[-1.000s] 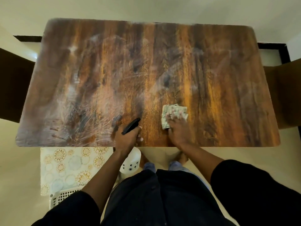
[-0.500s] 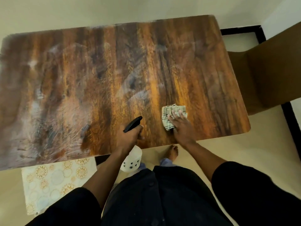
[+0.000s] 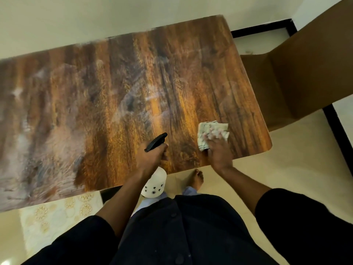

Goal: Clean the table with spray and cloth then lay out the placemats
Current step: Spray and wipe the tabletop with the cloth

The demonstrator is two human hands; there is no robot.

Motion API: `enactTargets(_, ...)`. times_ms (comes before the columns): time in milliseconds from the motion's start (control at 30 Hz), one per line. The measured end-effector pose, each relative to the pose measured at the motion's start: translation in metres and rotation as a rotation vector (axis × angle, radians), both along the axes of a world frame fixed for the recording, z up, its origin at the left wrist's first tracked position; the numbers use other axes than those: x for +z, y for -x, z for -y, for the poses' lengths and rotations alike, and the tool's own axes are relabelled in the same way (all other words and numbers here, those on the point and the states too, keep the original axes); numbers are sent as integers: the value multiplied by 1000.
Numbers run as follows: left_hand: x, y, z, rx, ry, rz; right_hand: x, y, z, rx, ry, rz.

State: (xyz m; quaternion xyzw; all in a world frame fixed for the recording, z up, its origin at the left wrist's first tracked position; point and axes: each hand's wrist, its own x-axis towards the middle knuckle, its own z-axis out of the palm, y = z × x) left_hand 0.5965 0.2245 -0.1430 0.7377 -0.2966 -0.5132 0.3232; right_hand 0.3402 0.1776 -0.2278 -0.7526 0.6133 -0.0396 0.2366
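Your right hand (image 3: 217,150), fingers spread flat, presses cloth (image 3: 211,133) near tabletop (image 3: 114,104) right corner for wiping; left hand (image 3: 150,157), fingers wrapped around spray bottle (image 3: 154,185), keeps it ready at tabletop's near edge.

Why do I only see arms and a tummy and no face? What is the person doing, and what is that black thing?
The camera sits on the person's head and looks down, so you see what they see: their own arms, dark clothes and bare foot. In front is a wooden table with whitish, smeary streaks. The right hand presses a folded cloth flat on the table. The left hand has its grip around a spray bottle; the black thing is its nozzle. A patterned mat lies below the table's edge, and a brown chair stands at the right.
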Motion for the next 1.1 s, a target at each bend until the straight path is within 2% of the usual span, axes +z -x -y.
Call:
enactTargets(100, 3, 11, 4, -19, 2, 57, -4, -23, -20, 219, 0, 58)
enactTargets(200, 6, 21, 8, -44, 2, 82, -1, -30, -30, 410, 16, 32)
enactTargets(367, 9, 35, 27, -97, -39, 60, 2, 0, -7, 495, -51, 21)
enactTargets(467, 10, 45, 39, -127, -39, 39, 4, 35, -1, 309, -17, 50)
enactTargets(567, 9, 53, 50, -173, -46, 30, 6, 83, 0, -20, 33, 62)
enactTargets(667, 10, 56, 61, -204, -37, 3, 7, 120, 6, -294, -22, 34)
enactTargets(833, 14, 56, 78, -250, -35, -24, 4, 100, 18, -571, -75, 22)
enactTargets(933, 14, 53, 85, -263, -34, -48, 6, 62, 15, -556, -98, -6)
enactTargets(1100, 10, 46, 93, -287, -29, -84, 18, -12, 2, -238, -147, 12)
